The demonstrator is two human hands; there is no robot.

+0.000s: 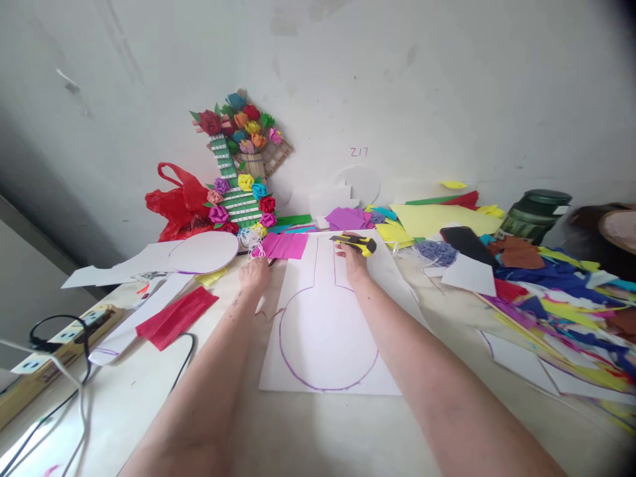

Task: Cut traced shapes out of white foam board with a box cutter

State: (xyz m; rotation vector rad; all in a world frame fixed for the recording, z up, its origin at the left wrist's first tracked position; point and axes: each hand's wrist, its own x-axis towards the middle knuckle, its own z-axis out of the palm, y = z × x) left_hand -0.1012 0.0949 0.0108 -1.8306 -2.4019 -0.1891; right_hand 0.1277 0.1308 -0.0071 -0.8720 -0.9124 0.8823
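My right hand (pixel 354 265) grips a yellow and black utility knife (pixel 368 246) over the upper part of a white board (pixel 397 318). A purple outline of a large circle with a straight neck is drawn on this board. My left hand (pixel 254 275) is closed at the board's left, beside a bright pink paper piece (pixel 288 246). A tangle of white string (pixel 252 240) lies just beyond its fingers. A small dark tip shows beside that hand, but what the fingers hold is hidden.
At the left lie a cut white shape (pixel 209 252), red paper (pixel 176 318) and a power strip (pixel 64 338) with cables. A flower-decorated guitar model (pixel 241 205) and red bag (pixel 181 199) stand behind. Colourful scraps (pixel 561 298), a phone (pixel 468 246) and a green jar (pixel 534 215) are at right.
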